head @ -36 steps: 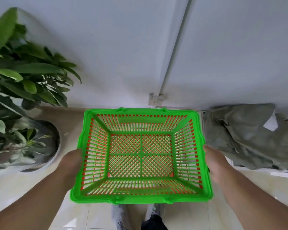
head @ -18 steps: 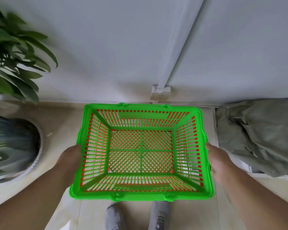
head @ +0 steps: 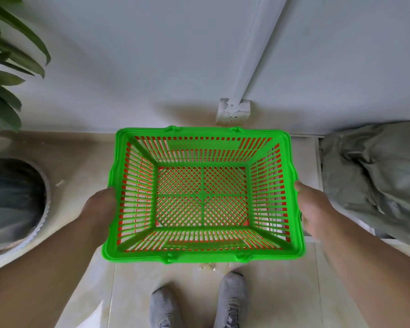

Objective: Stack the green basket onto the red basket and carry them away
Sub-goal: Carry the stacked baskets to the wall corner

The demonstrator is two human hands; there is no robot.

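The green basket (head: 291, 185) sits nested in the red basket (head: 277, 146), whose red plastic shows only through the green slats. The stack hangs in the air above the tiled floor, in front of me. My left hand (head: 100, 209) grips the stack's left side under the rim, fingers hidden beneath it. My right hand (head: 310, 207) grips the right side the same way.
A potted plant's grey pot (head: 17, 200) and its leaves (head: 7, 67) stand at the left. A heap of grey-green cloth (head: 374, 181) lies at the right. The white wall with a socket box (head: 232, 111) is close ahead. My grey shoes (head: 199, 301) stand on the tiles below.
The stacked baskets have stayed between my hands while the view shifted: the plant slid further left and the wall and cloth moved relative to me, with my shoes coming into view.
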